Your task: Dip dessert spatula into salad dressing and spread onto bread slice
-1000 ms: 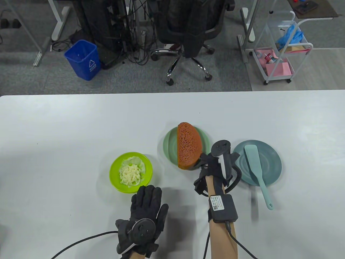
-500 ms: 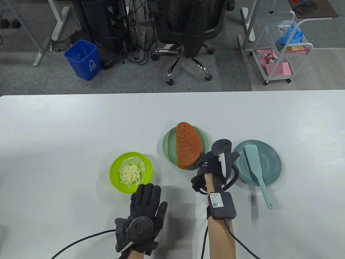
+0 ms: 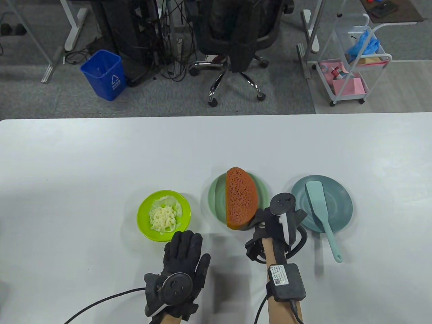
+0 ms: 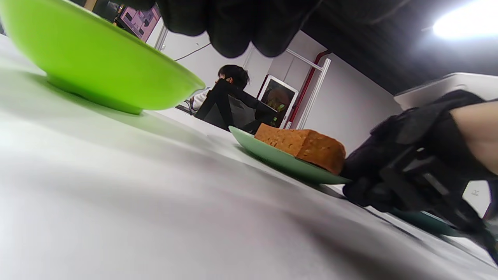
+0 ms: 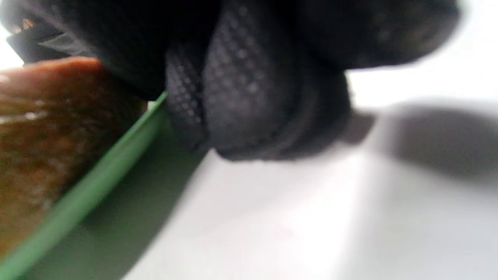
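Both hands busy: right hand (image 3: 270, 221) grips green plate (image 3: 216, 199) rim, has dragged bread slice (image 3: 240, 199) nearer us; left hand (image 3: 184, 256) flat on bench, fingers spread. Spatula (image 3: 320, 209) untouched.

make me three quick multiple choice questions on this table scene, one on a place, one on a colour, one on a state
1. Where does the spatula lie?
A. on the blue-grey plate
B. in the lime green bowl
C. on the bread slice

2. What colour is the plate under the bread?
A. red
B. pale green
C. white

3. How is the left hand?
A. gripping the spatula
B. lifting the bowl
C. flat on the table

Answers: 1 A, blade on the plate, handle overhanging. 2 B, a green rim shows. 3 C, fingers spread, holding nothing.
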A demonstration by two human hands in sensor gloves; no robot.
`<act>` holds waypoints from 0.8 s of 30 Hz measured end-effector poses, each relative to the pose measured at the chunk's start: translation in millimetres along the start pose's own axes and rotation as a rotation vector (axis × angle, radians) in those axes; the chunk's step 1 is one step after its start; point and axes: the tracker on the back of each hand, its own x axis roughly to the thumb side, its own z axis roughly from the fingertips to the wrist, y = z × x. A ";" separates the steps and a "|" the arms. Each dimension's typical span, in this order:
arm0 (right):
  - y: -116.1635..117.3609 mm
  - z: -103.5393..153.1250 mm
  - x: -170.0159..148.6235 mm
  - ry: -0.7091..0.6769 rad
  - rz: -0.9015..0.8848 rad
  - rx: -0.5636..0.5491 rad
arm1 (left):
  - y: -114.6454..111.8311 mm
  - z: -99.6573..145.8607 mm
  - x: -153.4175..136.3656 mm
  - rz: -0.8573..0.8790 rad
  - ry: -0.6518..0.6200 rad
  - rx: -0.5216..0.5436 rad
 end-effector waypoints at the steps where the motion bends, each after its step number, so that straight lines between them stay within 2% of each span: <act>1: -0.3 2.0 -3.5 -0.001 -0.008 0.006 | -0.1 0.0 0.2 0.000 -0.001 -0.001; 12: -9.0 33.0 -41.8 -0.070 0.021 0.023 | 1.6 4.0 5.9 -0.024 -0.017 -0.007; 15: -13.4 42.1 -51.3 -0.104 0.076 0.021 | 2.7 5.4 9.1 -0.028 -0.030 -0.002; 24: -19.7 64.1 -85.6 -0.171 0.057 0.094 | 1.3 4.8 9.7 -0.051 -0.031 -0.011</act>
